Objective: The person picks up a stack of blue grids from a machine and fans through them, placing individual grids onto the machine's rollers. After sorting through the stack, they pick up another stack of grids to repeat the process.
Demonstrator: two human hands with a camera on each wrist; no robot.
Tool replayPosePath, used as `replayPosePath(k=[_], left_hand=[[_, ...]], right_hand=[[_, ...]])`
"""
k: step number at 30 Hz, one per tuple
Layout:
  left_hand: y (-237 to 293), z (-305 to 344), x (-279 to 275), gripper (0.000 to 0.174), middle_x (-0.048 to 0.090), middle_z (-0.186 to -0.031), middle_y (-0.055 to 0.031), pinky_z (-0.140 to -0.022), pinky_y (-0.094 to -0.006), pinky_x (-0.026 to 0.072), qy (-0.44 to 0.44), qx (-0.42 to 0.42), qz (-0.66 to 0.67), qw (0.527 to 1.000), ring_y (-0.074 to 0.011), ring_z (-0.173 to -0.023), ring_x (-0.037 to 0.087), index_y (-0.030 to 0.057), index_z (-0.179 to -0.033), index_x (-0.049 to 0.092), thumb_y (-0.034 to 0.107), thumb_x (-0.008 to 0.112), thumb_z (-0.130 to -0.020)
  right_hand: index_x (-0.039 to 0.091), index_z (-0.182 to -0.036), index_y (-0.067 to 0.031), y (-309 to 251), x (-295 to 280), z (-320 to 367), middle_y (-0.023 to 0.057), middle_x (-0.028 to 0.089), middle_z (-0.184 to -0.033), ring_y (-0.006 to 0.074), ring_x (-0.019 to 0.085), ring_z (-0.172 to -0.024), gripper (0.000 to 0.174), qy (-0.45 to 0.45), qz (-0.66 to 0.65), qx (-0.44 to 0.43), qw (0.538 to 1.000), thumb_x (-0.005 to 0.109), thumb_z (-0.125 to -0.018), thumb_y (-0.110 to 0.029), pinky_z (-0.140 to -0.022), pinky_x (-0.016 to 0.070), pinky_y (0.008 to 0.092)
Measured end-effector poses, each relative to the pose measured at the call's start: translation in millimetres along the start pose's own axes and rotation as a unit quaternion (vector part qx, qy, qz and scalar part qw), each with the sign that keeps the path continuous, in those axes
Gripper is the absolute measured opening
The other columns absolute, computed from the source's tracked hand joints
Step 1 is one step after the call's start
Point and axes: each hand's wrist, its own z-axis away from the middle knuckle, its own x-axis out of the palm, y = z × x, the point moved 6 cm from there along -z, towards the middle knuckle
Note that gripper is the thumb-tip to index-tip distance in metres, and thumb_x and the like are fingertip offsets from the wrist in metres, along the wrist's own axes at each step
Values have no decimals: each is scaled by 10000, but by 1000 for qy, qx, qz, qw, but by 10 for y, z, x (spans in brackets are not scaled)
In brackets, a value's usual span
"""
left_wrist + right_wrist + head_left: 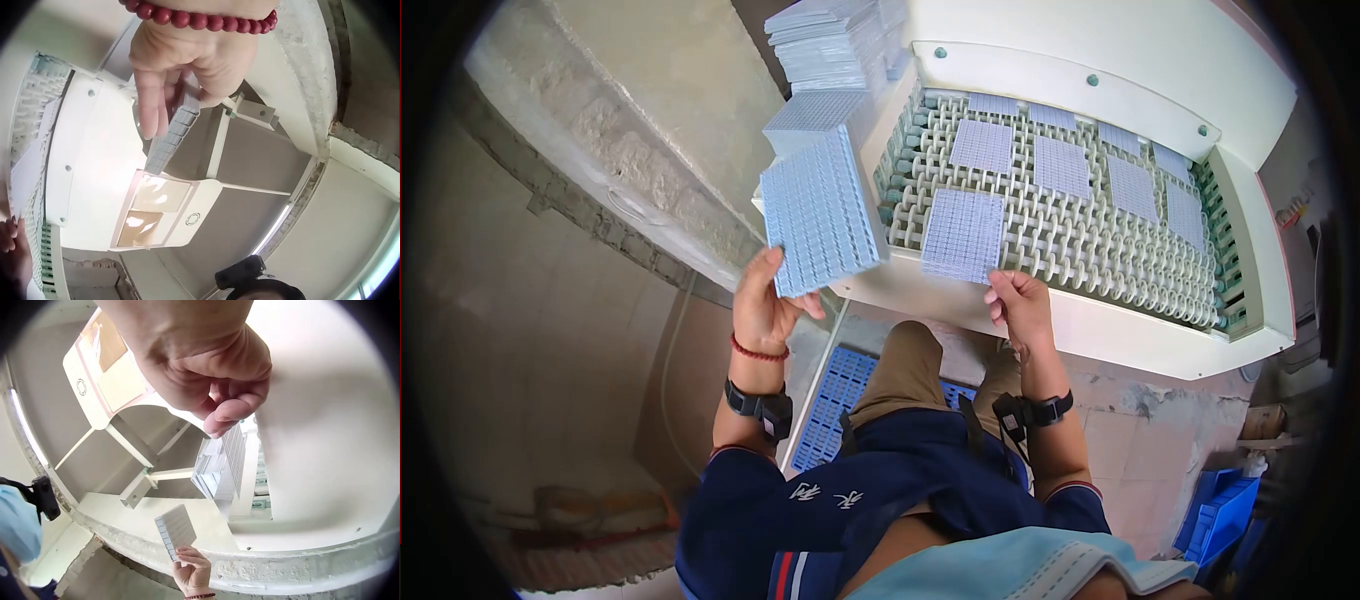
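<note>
My left hand [765, 305] grips a thick stack of light-blue gridded sheets [820, 210] by its lower edge, thumb on the face turned to me. The stack stands tilted up left of the roller machine; its segmented edge [174, 137] shows in the left wrist view. At the machine's front rail, my right hand [1025, 305] pinches the near right corner of a pale gridded sheet [963, 232]. That sheet lies over the front of the rollers. In the right wrist view the fingers [231, 411] are curled, and the pinched corner is hidden.
White ring rollers [1060, 240] carry several more gridded sheets [1062, 167]. Taller piles of sheets [830, 50] stand at the machine's back left corner. A raised white frame [1000, 313] borders the rollers. Blue slatted plastic [830, 400] lies by the feet, and blue crates [1225, 515] sit at right.
</note>
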Motion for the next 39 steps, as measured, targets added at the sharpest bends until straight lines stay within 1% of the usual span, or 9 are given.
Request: replayPosePath(k=[9, 12, 15, 18, 23, 27, 29, 33, 39], left_hand=[[-1023, 286, -34, 273, 606, -815, -155, -518, -305, 543, -58, -192, -30, 979, -200, -605, 619, -50, -1058, 490, 150, 435, -880], [-1341, 240, 63, 287, 608, -872, -125, -530, -284, 541, -101, -208, -61, 971, -168, -659, 618, -35, -1087, 487, 153, 446, -874], [-1535, 172, 195, 305, 601, -934, -117, -517, -260, 534, -134, -215, -55, 966, -156, -716, 617, -37, -1116, 473, 145, 434, -873], [-1637, 91, 343, 324, 575, -1005, -137, -607, -306, 540, -168, -230, -40, 958, -186, -832, 604, -37, -1143, 449, 154, 403, -885], [-1875, 22, 480, 414, 509, -1119, -180, -880, -414, 423, -162, -265, 216, 926, -272, -1019, 523, -62, -1186, 386, 182, 414, -854], [-1885, 15, 446, 430, 512, -1113, -189, -886, -402, 417, -143, -279, 224, 923, -288, -1002, 532, -64, -1182, 390, 149, 439, -811], [-1895, 7, 362, 417, 514, -1107, -196, -872, -401, 427, -120, -253, 194, 940, -292, -1000, 532, -64, -1174, 397, 84, 432, -786], [-1858, 69, 291, 379, 536, -1071, -168, -829, -369, 451, -73, -247, 182, 949, -252, -967, 551, -51, -1157, 423, 22, 472, -788], [-1812, 70, 251, 377, 549, -1050, -148, -795, -356, 474, -65, -220, 119, 966, -240, -919, 574, -45, -1145, 435, -3, 516, -780]], right_hand=[[559, -984, 70, -84, -125, 294, 87, 594, -641, 92, 541, -472, 367, 22, 119, 16, 993, 584, -819, -257, -407, 455, 200], [521, -1029, 71, -40, 124, 577, 96, 603, -758, 115, 589, -580, 371, -160, -31, 73, 984, 584, -820, -230, -506, 511, 235], [524, -991, 71, -68, 69, 662, 94, 602, -770, 109, 582, -564, 315, -103, -19, 47, 993, 599, -809, -175, -494, 508, 231], [527, -943, 66, -84, -34, 666, 95, 599, -755, 104, 565, -513, 250, -70, -50, 19, 996, 602, -799, -124, -467, 499, 225], [533, -914, 60, -71, -50, 672, 94, 593, -716, 105, 551, -469, 222, -38, -88, 1, 995, 590, -808, -125, -453, 490, 217], [546, -881, 57, -58, -64, 706, 84, 585, -661, 111, 557, -469, 247, -46, -47, 46, 997, 596, -810, -174, -445, 484, 206], [552, -875, 51, -83, -100, 712, 68, 580, -643, 101, 554, -478, 260, -38, 89, 93, 991, 612, -801, -190, -444, 477, 194], [568, -865, 36, -112, -297, 647, 60, 593, -689, 80, 533, -469, 222, 19, 157, 44, 986, 605, -805, -175, -430, 468, 191], [589, -751, 12, -139, -342, 529, 16, 542, -559, 45, 466, -414, 153, 8, 122, 14, 992, 634, -780, -131, -359, 369, 165]])
